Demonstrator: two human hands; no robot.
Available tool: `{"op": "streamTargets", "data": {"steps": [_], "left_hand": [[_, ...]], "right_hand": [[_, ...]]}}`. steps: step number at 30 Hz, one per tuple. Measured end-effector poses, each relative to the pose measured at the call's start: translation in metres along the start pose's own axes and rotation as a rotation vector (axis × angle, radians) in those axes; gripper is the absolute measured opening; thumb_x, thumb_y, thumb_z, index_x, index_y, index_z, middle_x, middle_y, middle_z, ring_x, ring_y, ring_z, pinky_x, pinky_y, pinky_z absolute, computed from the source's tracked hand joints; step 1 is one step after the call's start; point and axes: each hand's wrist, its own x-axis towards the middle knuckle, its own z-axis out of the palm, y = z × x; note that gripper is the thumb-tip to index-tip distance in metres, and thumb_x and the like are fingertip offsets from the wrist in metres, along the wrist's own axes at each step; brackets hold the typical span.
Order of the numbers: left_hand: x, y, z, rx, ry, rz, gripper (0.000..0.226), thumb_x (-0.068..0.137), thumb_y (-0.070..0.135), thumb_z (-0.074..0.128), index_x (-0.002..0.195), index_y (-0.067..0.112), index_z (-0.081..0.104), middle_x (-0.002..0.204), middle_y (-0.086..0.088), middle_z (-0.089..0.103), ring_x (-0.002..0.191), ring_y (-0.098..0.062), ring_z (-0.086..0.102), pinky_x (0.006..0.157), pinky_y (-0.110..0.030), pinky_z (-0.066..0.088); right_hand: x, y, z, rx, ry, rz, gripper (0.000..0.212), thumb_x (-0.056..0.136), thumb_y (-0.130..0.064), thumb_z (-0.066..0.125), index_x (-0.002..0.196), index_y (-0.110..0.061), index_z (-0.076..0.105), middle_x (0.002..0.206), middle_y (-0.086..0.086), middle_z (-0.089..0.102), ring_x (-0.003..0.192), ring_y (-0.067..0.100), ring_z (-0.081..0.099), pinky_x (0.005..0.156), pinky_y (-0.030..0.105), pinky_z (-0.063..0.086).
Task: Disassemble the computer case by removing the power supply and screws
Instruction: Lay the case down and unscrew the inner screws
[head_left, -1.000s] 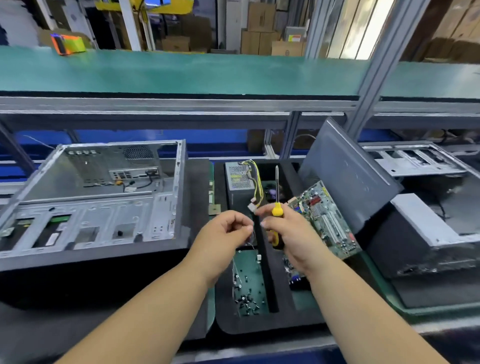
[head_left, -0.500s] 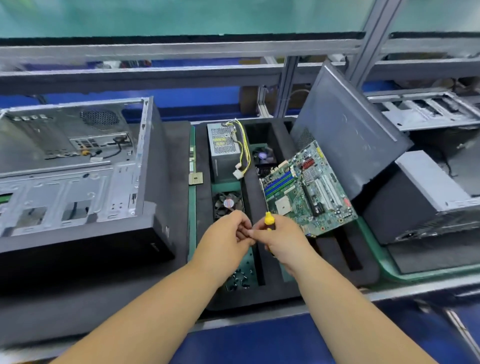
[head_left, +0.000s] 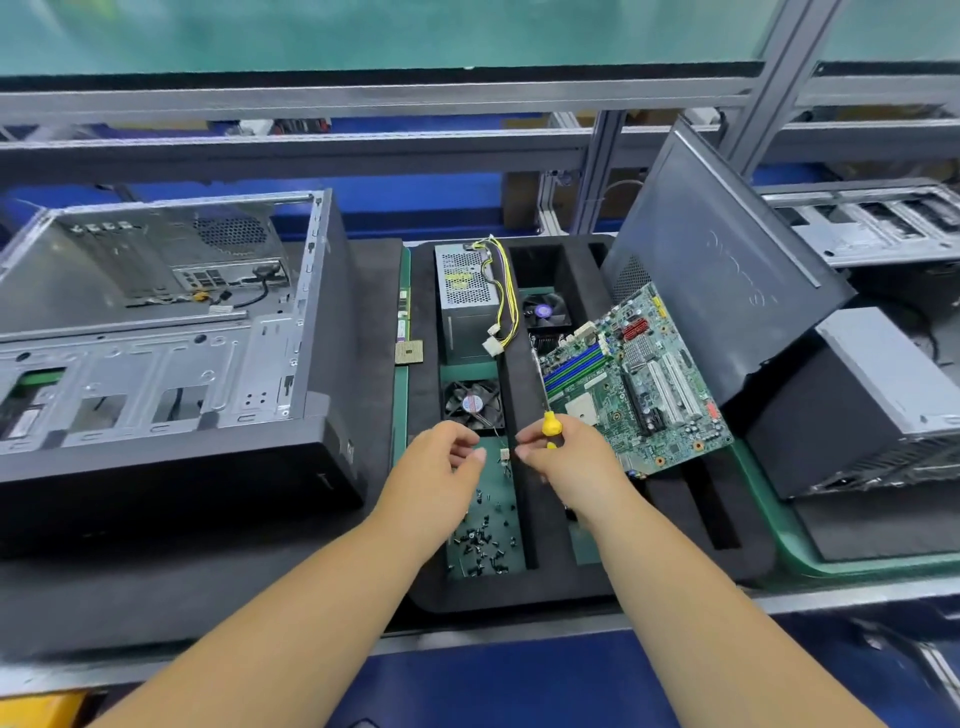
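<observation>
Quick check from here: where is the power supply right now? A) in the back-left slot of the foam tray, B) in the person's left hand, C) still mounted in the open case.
A: the power supply stands in the foam tray, its yellow wires trailing, apart from the open case.

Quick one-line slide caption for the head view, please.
Right hand grips yellow-handled screwdriver beside left hand above loose black screws in black foam tray.

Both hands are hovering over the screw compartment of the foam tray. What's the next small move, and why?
Probably open the left hand fingers to drop any screw onto the loose black screws directly below in the black foam tray; whether they pinch one is unclear. The right hand grips the yellow-handled screwdriver, ready for the open grey metal computer case.
</observation>
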Motion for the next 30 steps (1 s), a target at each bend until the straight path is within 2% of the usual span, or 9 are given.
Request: {"op": "streamTargets", "data": {"steps": [4,6,9,14,17,22,25,27,30], "left_hand": [[-0.012,0.023,-0.009,-0.083,-0.036,0.127,0.014,0.095,0.024,0.057,0.107,0.029,0.062,0.104,0.012,0.06,0.09,0.004,0.056,0.079,-0.01,0.045],[-0.017,0.035,-0.02,-0.088,-0.021,0.213,0.017,0.094,0.02,0.058,0.108,0.028,0.063,0.107,0.013,0.061,0.096,0.005,0.057,0.086,-0.013,0.046],[-0.023,0.048,-0.042,-0.081,0.032,0.339,0.02,0.091,0.015,0.061,0.108,0.026,0.064,0.105,0.014,0.061,0.099,0.0,0.058,0.09,-0.019,0.047],[-0.019,0.055,-0.094,0.073,0.165,0.516,0.022,0.088,0.013,0.064,0.107,0.024,0.064,0.101,0.013,0.059,0.096,-0.003,0.057,0.088,-0.018,0.045],[-0.014,0.046,-0.128,0.076,0.239,0.485,0.019,0.089,0.012,0.063,0.104,0.022,0.065,0.1,0.008,0.061,0.095,-0.003,0.058,0.089,-0.021,0.046],[-0.02,0.017,-0.174,0.093,0.267,0.395,0.017,0.09,0.017,0.061,0.1,0.031,0.065,0.102,0.015,0.061,0.097,0.0,0.057,0.086,-0.019,0.044],[-0.027,-0.003,-0.202,0.102,0.27,0.364,0.018,0.09,0.019,0.061,0.099,0.034,0.064,0.104,0.015,0.061,0.098,0.0,0.057,0.087,-0.018,0.042],[-0.031,-0.019,-0.223,0.121,0.291,0.326,0.016,0.091,0.022,0.061,0.102,0.033,0.064,0.105,0.016,0.06,0.099,0.001,0.055,0.085,-0.014,0.039],[-0.037,-0.048,-0.258,0.182,0.331,0.266,0.017,0.091,0.022,0.062,0.106,0.029,0.065,0.106,0.014,0.057,0.099,-0.001,0.052,0.084,-0.011,0.035]], "right_hand": [[-0.004,-0.015,-0.011,0.044,0.021,-0.044,0.008,0.089,-0.01,0.064,0.09,-0.017,0.068,0.076,0.001,0.064,0.058,0.013,0.049,0.051,0.019,0.042],[-0.007,-0.025,-0.014,0.049,0.018,-0.075,0.008,0.09,-0.012,0.063,0.088,-0.018,0.067,0.075,-0.002,0.067,0.056,0.01,0.049,0.05,0.018,0.041],[-0.012,-0.04,-0.014,0.051,0.009,-0.123,0.007,0.091,-0.014,0.062,0.09,-0.019,0.067,0.074,-0.005,0.067,0.056,0.008,0.05,0.054,0.02,0.041],[-0.02,-0.066,0.003,0.176,-0.01,-0.132,0.015,0.093,-0.015,0.058,0.107,-0.018,0.053,0.081,0.003,0.065,0.046,0.003,0.05,0.046,0.018,0.04],[-0.023,-0.084,0.019,0.191,-0.024,-0.144,0.027,0.092,-0.01,0.051,0.118,-0.016,0.047,0.085,0.006,0.063,0.043,0.002,0.05,0.04,0.015,0.038],[-0.033,-0.11,0.055,0.177,-0.015,-0.235,0.024,0.091,-0.008,0.048,0.103,-0.028,0.053,0.096,0.003,0.058,0.067,0.014,0.058,0.064,0.034,0.045],[-0.041,-0.126,0.084,0.217,-0.012,-0.321,0.032,0.091,-0.003,0.052,0.101,-0.032,0.06,0.1,-0.004,0.06,0.066,0.003,0.063,0.057,0.021,0.046],[-0.045,-0.136,0.104,0.242,-0.009,-0.387,0.033,0.09,-0.001,0.058,0.11,-0.026,0.062,0.105,0.0,0.061,0.066,-0.003,0.062,0.06,0.012,0.048],[-0.051,-0.15,0.133,0.238,-0.004,-0.474,0.029,0.091,-0.005,0.061,0.114,-0.023,0.062,0.102,0.003,0.06,0.077,0.009,0.062,0.072,0.026,0.054]]}}
